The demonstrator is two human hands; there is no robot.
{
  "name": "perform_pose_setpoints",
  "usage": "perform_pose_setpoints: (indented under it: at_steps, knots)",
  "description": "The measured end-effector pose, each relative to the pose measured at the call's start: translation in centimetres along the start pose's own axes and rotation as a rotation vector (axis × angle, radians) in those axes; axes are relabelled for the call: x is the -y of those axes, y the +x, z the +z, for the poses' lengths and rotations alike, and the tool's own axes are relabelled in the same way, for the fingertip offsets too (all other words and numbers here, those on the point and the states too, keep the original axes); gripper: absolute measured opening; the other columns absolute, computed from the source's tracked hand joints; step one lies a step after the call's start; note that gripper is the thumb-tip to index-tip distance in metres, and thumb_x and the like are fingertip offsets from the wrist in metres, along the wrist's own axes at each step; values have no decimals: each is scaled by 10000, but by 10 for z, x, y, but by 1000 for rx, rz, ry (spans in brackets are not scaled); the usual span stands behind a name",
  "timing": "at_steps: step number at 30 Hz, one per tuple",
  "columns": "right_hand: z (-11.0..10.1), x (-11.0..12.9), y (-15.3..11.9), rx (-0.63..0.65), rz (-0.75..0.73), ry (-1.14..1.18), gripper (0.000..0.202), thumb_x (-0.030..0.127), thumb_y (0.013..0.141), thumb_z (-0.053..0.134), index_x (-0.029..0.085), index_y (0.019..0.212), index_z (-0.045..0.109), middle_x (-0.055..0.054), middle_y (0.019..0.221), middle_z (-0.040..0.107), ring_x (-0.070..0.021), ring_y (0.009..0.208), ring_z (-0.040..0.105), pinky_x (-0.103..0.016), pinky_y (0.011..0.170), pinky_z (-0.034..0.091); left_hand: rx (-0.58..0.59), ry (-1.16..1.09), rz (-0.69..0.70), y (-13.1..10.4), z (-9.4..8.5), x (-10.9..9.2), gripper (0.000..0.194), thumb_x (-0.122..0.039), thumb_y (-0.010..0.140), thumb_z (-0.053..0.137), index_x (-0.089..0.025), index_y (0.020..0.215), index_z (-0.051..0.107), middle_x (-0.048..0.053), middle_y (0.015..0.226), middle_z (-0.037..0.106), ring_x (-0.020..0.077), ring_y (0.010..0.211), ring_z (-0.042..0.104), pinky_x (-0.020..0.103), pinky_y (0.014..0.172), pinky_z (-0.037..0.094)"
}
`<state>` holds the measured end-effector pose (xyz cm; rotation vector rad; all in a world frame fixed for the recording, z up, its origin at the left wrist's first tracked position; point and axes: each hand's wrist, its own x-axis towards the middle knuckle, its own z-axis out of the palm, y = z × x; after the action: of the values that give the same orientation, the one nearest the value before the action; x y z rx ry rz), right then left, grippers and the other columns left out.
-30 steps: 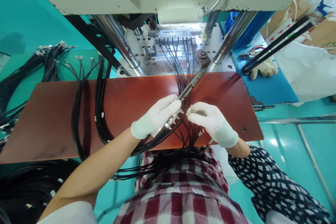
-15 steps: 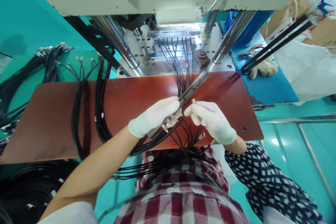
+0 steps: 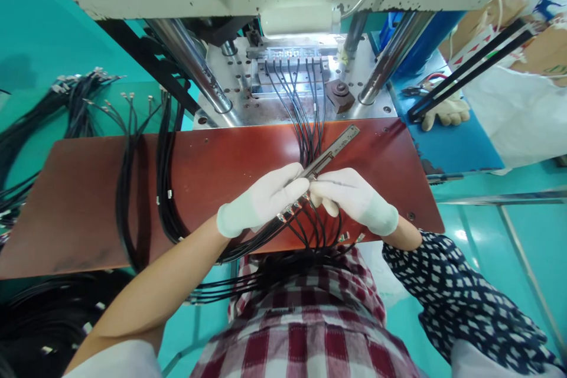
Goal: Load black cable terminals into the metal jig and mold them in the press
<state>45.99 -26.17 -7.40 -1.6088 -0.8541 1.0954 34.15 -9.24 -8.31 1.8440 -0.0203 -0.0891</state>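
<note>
White gloves cover both hands. My left hand is wrapped round a long metal bar fixture, tilted up to the right above the board. Along the bar's near edge sit several small cable connectors with black cables running down toward my lap. My right hand pinches at the bar's edge beside the left fingertips; a cable end seems to be between its fingers, mostly hidden. Two loose cable ends lie below the right hand. Behind the bar, other black cables run up into the press mould.
A reddish-brown board spans the front of the press. Its mould stands between steel columns. Cable bundles hang over the board at left. Cutters and a work glove lie on a blue surface at right.
My right hand has moved left against the bar, bringing what it pinches to the bar's edge. The bar has rolled, so its marked face now shows.
</note>
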Motion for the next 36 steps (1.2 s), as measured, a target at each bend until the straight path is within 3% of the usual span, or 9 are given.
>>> perform_pose_setpoints:
  at_steps: [5, 11, 17, 19, 23, 26, 29, 32, 36]
  knots:
    - [-1, -4, 7, 20, -116, -93, 359, 341, 963, 490, 166, 666, 590, 31, 536, 549, -109, 600, 533, -251, 710, 442, -95, 161, -42, -1, 4, 4, 326, -442, 1001, 425, -172, 820, 445, -40, 713, 413, 97, 638, 376, 245, 613, 347]
    - [-18, -13, -36, -309, -46, -119, 248, 348, 929, 563, 174, 1037, 703, -37, 893, 689, -136, 750, 583, -261, 676, 449, -67, -158, -167, 0, 5, 3, 390, -537, 979, 434, -172, 848, 478, -37, 691, 425, 84, 579, 395, 220, 517, 352]
    - [12, -22, -71, -260, -88, -140, 162, 273, 778, 775, 208, 926, 772, -25, 805, 635, -98, 607, 513, -254, 580, 423, -82, -439, -205, 4, 6, 8, 400, -546, 941, 511, -151, 880, 534, -19, 696, 458, 69, 539, 409, 184, 452, 358]
    - [24, -20, -71, -266, -115, -6, 45, 232, 808, 730, 204, 826, 759, -53, 910, 664, -103, 643, 555, -252, 588, 439, -58, -602, -269, 6, 5, 7, 417, -558, 924, 527, -147, 858, 537, -19, 684, 439, 57, 509, 382, 164, 408, 310]
    - [15, -19, -73, -155, -125, 523, 166, 370, 886, 661, 207, 889, 691, -50, 842, 684, -72, 484, 455, -229, 428, 297, 15, -895, -355, 2, -9, -1, 442, -573, 846, 621, -156, 784, 488, -36, 683, 375, 31, 479, 301, 126, 362, 223]
    - [-6, -24, -73, -304, -134, 701, 282, 492, 836, 700, 234, 940, 646, 10, 695, 580, -52, 441, 290, -228, 407, 169, 14, -759, -361, -9, -23, -11, 398, -538, 861, 618, -152, 836, 526, -22, 695, 422, 37, 486, 340, 120, 360, 258]
    - [-22, -30, -68, -398, -150, 698, 356, 532, 801, 717, 243, 995, 639, 41, 654, 477, -53, 454, 201, -244, 428, 129, 27, -473, -313, -18, -27, -18, 391, -532, 900, 573, -142, 934, 572, 0, 709, 496, 52, 505, 406, 129, 379, 322]
    - [-24, -35, -55, -367, -129, 685, 370, 525, 843, 682, 215, 1042, 645, 53, 629, 439, -50, 460, 194, -248, 448, 133, 33, -339, -284, -18, -16, -18, 423, -551, 911, 550, -128, 917, 564, -5, 680, 501, 54, 508, 417, 135, 394, 346]
    - [-18, -32, -35, -194, 15, 679, 439, 609, 847, 618, 190, 972, 653, 62, 591, 419, -47, 441, 191, -241, 435, 108, 29, -350, -248, -11, -1, -9, 438, -566, 916, 528, -129, 906, 547, -11, 661, 498, 63, 501, 429, 151, 396, 355]
